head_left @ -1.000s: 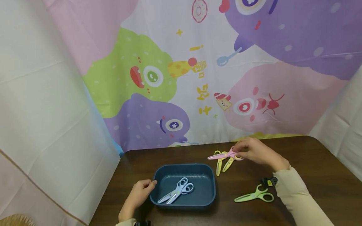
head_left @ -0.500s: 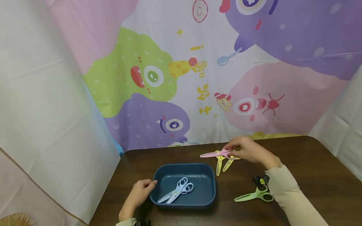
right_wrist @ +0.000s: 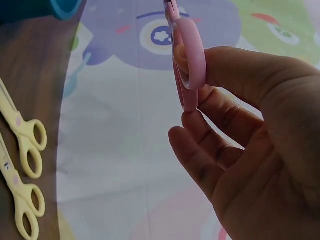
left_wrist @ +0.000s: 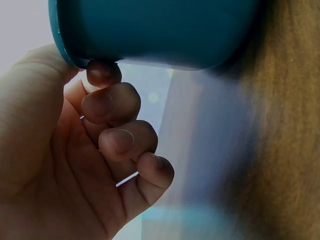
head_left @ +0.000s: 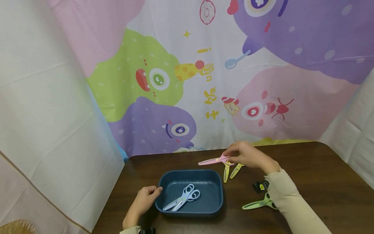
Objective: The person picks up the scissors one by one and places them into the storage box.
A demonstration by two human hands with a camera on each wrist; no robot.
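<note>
My right hand (head_left: pixel 248 157) pinches pink scissors (head_left: pixel 211 161) by the finger loops, between thumb and fingers. The blades point left, over the table near the tray's back edge. In the right wrist view the pink loops (right_wrist: pixel 196 55) hang above the table. Two yellow scissors, one (head_left: pixel 226 173) left of the other (head_left: pixel 235 171), lie below that hand, handles partly hidden behind it. My left hand (head_left: pixel 145 200) holds the left rim of a dark blue tray (head_left: pixel 211 195), thumb on the edge, fingers curled against the wall (left_wrist: pixel 150 32). Light blue scissors (head_left: pixel 183 199) lie inside.
Green scissors (head_left: pixel 255 204) lie on the brown table (head_left: pixel 315 182) right of the tray, their handle partly covered by the right sleeve (head_left: pixel 287 195). A cartoon-print curtain (head_left: pixel 201 130) hangs behind the table, with white cloth (head_left: pixel 67 113) on the left.
My right hand has moved left, carrying the pink scissors from over the yellow ones toward the tray. The right sleeve now covers part of the green scissors. My left hand stays at the rim.
</note>
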